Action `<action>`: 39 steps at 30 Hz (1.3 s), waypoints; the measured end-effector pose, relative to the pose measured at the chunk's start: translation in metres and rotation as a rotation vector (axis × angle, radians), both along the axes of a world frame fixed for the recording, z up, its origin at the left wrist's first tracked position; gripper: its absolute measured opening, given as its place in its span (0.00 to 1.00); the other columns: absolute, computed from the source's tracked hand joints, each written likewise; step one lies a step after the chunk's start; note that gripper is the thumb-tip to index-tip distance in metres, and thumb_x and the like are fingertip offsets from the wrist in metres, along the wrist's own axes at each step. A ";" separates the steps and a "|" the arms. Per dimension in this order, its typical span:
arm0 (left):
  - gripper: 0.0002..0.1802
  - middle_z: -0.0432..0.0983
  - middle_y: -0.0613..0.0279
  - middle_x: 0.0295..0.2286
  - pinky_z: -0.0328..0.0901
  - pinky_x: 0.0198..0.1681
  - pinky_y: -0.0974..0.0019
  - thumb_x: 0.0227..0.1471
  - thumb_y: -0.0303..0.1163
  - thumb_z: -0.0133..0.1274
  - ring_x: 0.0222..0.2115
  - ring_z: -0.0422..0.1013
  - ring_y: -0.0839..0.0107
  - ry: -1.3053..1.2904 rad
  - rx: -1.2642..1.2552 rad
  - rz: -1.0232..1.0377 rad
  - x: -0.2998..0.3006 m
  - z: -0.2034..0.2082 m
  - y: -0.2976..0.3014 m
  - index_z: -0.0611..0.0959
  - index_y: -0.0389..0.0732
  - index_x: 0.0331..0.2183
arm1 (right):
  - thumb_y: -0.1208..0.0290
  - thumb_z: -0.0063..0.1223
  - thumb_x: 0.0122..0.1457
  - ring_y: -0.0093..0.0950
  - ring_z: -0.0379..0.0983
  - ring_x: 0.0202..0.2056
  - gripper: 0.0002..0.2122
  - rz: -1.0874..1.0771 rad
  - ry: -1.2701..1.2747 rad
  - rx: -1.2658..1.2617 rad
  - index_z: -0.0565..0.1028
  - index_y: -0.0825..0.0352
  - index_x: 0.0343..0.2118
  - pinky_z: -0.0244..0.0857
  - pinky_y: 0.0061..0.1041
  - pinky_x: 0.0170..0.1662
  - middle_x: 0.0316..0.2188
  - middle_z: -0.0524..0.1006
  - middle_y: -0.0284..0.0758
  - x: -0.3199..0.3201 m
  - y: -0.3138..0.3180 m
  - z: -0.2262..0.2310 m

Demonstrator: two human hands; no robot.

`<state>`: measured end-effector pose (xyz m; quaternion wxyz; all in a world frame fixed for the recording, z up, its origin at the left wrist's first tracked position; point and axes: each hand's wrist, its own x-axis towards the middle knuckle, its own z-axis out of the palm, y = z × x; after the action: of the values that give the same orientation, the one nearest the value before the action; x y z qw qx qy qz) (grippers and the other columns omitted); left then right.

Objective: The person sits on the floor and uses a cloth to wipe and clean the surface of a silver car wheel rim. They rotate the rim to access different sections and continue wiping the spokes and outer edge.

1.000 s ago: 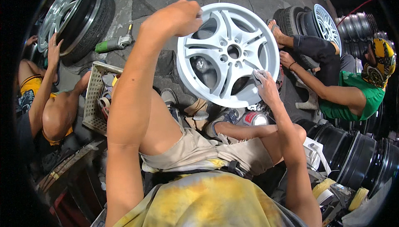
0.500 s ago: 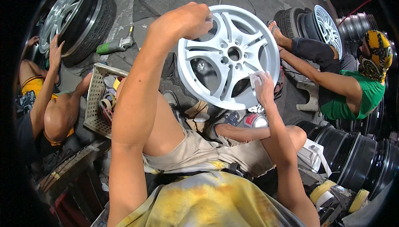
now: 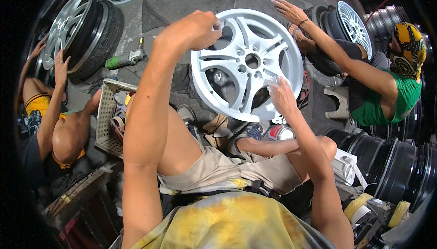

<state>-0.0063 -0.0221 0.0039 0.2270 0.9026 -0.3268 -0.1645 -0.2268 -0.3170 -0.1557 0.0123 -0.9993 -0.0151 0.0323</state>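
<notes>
A pale grey-white alloy wheel (image 3: 268, 69) with forked spokes and a round centre hole is tilted up in front of my knees. My left hand (image 3: 204, 31) is closed round the upper left edge of its rim; the fingertips are hidden behind the rim. My right hand (image 3: 284, 97) presses a thin pale sheet (image 3: 273, 83), like sandpaper, against a spoke at the lower right of the wheel. Its fingers are bent over the sheet, which is partly covered, and whitish dust coats the fingertips.
At right sits a co-worker in a green shirt (image 3: 400, 96), an arm stretched out. Another person's hand (image 3: 62, 69) is on a silver wheel (image 3: 68, 25) at left. Around lie a green grinder (image 3: 125, 60), a plastic crate (image 3: 105, 117), a can (image 3: 281, 133) and black rims (image 3: 391, 171).
My right hand has slid the sheet slightly left and inward along the spoke. My left hand keeps its hold on the rim. The green-shirted co-worker's arm has lifted outward past the wheel.
</notes>
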 end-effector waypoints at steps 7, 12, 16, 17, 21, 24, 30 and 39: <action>0.17 0.82 0.45 0.31 0.71 0.36 0.54 0.58 0.37 0.52 0.28 0.79 0.55 0.077 0.054 0.040 0.001 0.002 -0.011 0.85 0.38 0.44 | 0.76 0.52 0.55 0.43 0.76 0.42 0.11 0.080 0.091 -0.078 0.78 0.68 0.41 0.70 0.38 0.48 0.42 0.76 0.50 0.042 -0.010 -0.029; 0.17 0.82 0.45 0.32 0.72 0.37 0.54 0.58 0.37 0.52 0.29 0.79 0.55 0.026 0.028 0.046 0.000 0.001 -0.005 0.84 0.39 0.45 | 0.77 0.52 0.55 0.41 0.78 0.39 0.08 0.071 0.147 -0.051 0.78 0.69 0.37 0.72 0.39 0.43 0.40 0.77 0.47 0.023 -0.005 -0.011; 0.18 0.83 0.46 0.33 0.73 0.40 0.54 0.58 0.38 0.53 0.31 0.80 0.53 0.017 0.081 0.043 0.003 -0.002 -0.004 0.84 0.39 0.46 | 0.76 0.53 0.56 0.41 0.78 0.39 0.08 0.035 0.079 -0.059 0.79 0.67 0.38 0.72 0.38 0.43 0.40 0.78 0.44 0.040 -0.007 -0.020; 0.18 0.83 0.46 0.33 0.73 0.40 0.54 0.57 0.38 0.53 0.31 0.80 0.53 0.028 0.094 0.045 0.003 0.000 -0.006 0.84 0.39 0.46 | 0.76 0.53 0.56 0.41 0.78 0.39 0.08 0.007 0.096 -0.070 0.79 0.66 0.38 0.72 0.38 0.43 0.40 0.78 0.44 0.043 -0.010 -0.029; 0.18 0.82 0.45 0.34 0.72 0.40 0.53 0.58 0.38 0.52 0.32 0.79 0.51 0.068 0.057 0.065 -0.008 0.013 0.000 0.84 0.40 0.46 | 0.74 0.51 0.57 0.41 0.78 0.39 0.10 -0.022 0.126 0.014 0.80 0.64 0.42 0.71 0.41 0.45 0.40 0.78 0.44 0.023 0.001 -0.016; 0.18 0.82 0.43 0.34 0.72 0.41 0.52 0.58 0.38 0.52 0.34 0.79 0.50 0.059 0.048 0.058 -0.005 0.012 0.003 0.84 0.40 0.46 | 0.72 0.50 0.59 0.42 0.78 0.41 0.11 0.020 -0.006 -0.108 0.80 0.64 0.43 0.69 0.47 0.46 0.39 0.78 0.45 0.025 -0.003 -0.021; 0.18 0.82 0.42 0.36 0.72 0.43 0.52 0.59 0.37 0.51 0.36 0.79 0.49 0.054 0.056 0.070 -0.007 0.014 0.002 0.84 0.39 0.47 | 0.72 0.50 0.57 0.43 0.75 0.48 0.16 -0.353 -0.222 0.090 0.78 0.65 0.49 0.62 0.52 0.50 0.45 0.79 0.45 0.041 0.029 -0.055; 0.18 0.82 0.44 0.36 0.72 0.43 0.53 0.59 0.38 0.51 0.36 0.79 0.51 0.073 0.091 0.070 0.000 0.013 0.000 0.84 0.40 0.47 | 0.69 0.50 0.59 0.43 0.69 0.56 0.20 -0.360 -0.213 0.012 0.74 0.61 0.56 0.52 0.59 0.60 0.57 0.73 0.44 0.054 0.028 -0.078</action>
<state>-0.0065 -0.0220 0.0165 0.2031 0.9163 -0.2786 -0.2036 -0.1727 -0.2886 -0.2341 0.0223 -0.9835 0.1623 -0.0762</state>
